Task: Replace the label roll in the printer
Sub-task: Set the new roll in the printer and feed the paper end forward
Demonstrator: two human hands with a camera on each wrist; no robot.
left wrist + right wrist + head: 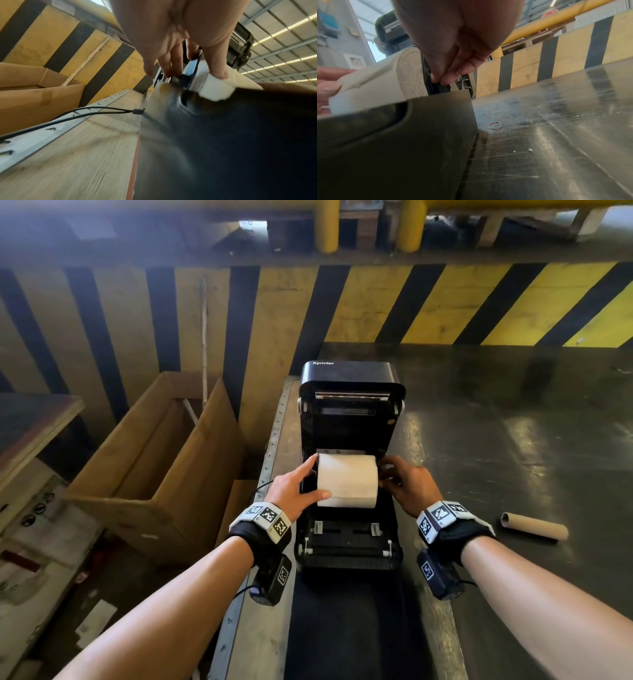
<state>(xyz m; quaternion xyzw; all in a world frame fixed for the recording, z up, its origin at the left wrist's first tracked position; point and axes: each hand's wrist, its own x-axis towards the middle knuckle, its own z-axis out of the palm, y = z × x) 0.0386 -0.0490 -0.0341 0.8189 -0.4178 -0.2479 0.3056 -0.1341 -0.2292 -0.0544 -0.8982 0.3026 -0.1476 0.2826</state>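
Note:
A black printer (349,546) stands with its lid up at the table's left edge. A white label roll (347,481) lies across its open bay. My left hand (308,479) grips the roll's left end; in the left wrist view the thumb (219,73) lies on the roll (216,89) and the fingers (171,67) reach down by the black roll guide (190,75). My right hand (388,475) pinches the black guide (439,86) at the roll's right end (412,73), fingers curled. An empty brown cardboard core (534,530) lies on the table to the right.
An open cardboard box (154,460) stands left of the printer, below table level. A cable (77,113) runs along the table's metal edge strip. A rubber band (495,125) lies on the dark table (513,440) right of the printer. A yellow-and-black striped wall (445,302) rises behind.

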